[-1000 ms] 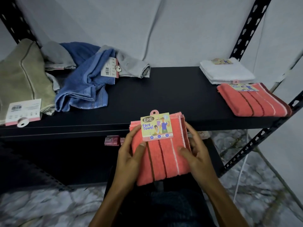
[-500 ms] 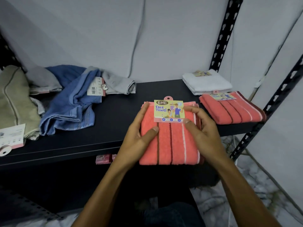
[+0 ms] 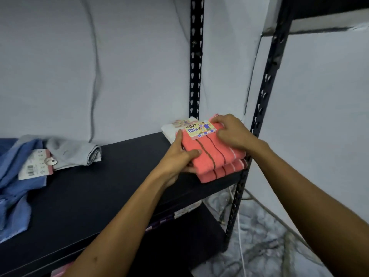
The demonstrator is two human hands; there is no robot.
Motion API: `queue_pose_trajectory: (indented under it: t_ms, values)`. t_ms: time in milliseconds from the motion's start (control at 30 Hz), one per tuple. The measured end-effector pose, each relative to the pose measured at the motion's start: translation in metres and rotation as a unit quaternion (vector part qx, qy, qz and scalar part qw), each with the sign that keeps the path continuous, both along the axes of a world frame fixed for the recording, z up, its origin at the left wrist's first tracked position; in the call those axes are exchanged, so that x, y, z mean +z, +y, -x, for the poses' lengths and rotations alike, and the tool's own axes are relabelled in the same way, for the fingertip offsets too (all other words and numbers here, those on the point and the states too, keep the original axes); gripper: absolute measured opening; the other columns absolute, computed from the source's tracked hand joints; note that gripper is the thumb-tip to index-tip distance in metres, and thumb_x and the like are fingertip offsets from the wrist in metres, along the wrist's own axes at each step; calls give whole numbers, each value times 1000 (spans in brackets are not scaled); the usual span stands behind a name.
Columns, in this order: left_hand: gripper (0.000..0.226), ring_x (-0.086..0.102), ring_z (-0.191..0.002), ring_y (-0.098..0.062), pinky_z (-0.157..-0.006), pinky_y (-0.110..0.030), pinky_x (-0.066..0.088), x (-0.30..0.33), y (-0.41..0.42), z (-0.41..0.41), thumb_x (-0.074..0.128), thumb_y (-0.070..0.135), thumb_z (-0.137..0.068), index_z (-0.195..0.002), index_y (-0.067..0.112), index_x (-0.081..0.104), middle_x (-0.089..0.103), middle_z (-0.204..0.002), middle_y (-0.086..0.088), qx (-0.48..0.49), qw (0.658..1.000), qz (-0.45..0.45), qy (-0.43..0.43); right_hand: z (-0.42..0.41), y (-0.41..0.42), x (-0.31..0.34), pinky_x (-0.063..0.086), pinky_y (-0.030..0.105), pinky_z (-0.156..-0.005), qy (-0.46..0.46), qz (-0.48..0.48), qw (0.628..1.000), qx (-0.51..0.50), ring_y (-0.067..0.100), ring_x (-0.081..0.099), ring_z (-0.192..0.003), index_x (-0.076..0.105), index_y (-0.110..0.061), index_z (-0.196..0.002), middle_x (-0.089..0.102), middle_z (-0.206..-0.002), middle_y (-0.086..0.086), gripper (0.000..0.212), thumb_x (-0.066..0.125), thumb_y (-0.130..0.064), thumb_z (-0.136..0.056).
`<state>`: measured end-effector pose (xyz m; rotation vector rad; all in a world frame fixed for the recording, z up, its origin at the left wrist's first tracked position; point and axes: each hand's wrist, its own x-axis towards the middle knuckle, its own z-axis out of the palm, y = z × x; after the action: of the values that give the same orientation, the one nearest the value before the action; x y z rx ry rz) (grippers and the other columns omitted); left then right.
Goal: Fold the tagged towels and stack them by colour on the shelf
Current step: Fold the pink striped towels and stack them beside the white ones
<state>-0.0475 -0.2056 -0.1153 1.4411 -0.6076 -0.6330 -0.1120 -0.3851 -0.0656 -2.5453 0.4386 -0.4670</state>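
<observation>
In the head view, I had the folded coral towel right of centre in the frame, lying on top of a second coral towel at the right end of the black shelf. My left hand gripped its near-left edge, thumb on top and fingers tucked underneath between the two towels. My right hand lay curled on the far-right part beside the card tag; I could not tell whether it pinched the cloth or only pressed it. The towel's long axis ran from the tag at the back toward the lower right, matching the stripes of the one below. I judged the next move turned on sliding the left fingers out leftward without dragging the top towel askew. A white towel sat just behind. At the left of the frame, the blue towel and grey towel lay unfolded.
</observation>
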Motion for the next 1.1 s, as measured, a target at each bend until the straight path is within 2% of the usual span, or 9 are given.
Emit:
queue_pose_trajectory:
  t_ms: [133,267,400,500,633,733,800,900,1100]
  values:
    - [94,71,-93,-21,-60,-37,61,-4,-27,1,64,4,-90,-157,33,4,52,-138,-5,0,999,-43,10,-4,-21,-11,42,41,-103,76,49,996,-21,30,52,-116,54,-17,-137,43,-133,13,49,49,-11,-89]
    - [95,71,-83,-18,-60,-36,62,-13,-35,4,63,4,-92,-156,30,-2,53,-127,-1,9,997,-80,3,-8,-26,-25,47,43,-96,106,75,991,-25,27,56,-105,49,-20,-139,36,-132,8,48,50,-18,-91]
    - [84,69,-86,-18,-66,-40,62,-19,-38,1,62,6,-94,-155,26,8,56,-114,2,13,995,-95,-7,-11,-28,-40,50,41,-88,125,97,987,-31,28,58,-97,51,-22,-137,35,-131,9,46,48,-22,-91]
    - [79,69,-70,-15,-61,-35,61,-20,-32,-5,64,17,-94,-154,27,14,64,-105,-6,7,991,-125,-38,-12,-29,-50,46,42,-91,122,116,985,-36,32,51,-118,50,-24,-139,27,-148,11,48,46,-21,-92]
    - [45,63,-61,-17,-57,-32,59,-30,-11,-21,63,31,-95,-136,22,48,60,-103,-1,66,978,-157,-119,-13,-25,-47,36,49,-107,46,190,979,-61,36,34,-136,44,-25,-146,21,-159,12,51,48,-23,-96]
    - [35,69,-70,-21,-61,-35,60,-41,7,-45,63,26,-94,-127,17,59,63,-108,-3,157,952,-186,-188,-18,-12,-33,31,45,-112,-33,149,988,23,28,35,-139,49,-28,-143,37,-154,9,45,46,-41,-100]
    - [22,70,-83,-23,-77,-43,60,-43,18,-59,65,25,-91,-113,22,67,69,-104,-1,193,923,-224,-246,-23,-2,-33,26,49,-114,42,139,985,96,25,36,-140,49,-34,-142,42,-152,4,52,42,-58,-97]
    - [18,66,-100,-20,-92,-39,53,-42,33,-72,64,26,-90,-107,24,70,71,-106,2,207,882,-287,-311,-31,3,-54,9,61,-115,189,196,956,110,27,24,-147,34,-47,-147,31,-158,-3,70,25,-80,-86]
    - [17,58,-110,-21,-90,-45,49,-59,59,-85,61,25,-92,-104,21,71,68,-109,4,167,824,-344,-418,-32,0,-80,-2,61,-116,184,229,952,84,27,3,-151,11,-53,-149,9,-164,-6,65,14,-78,-89]
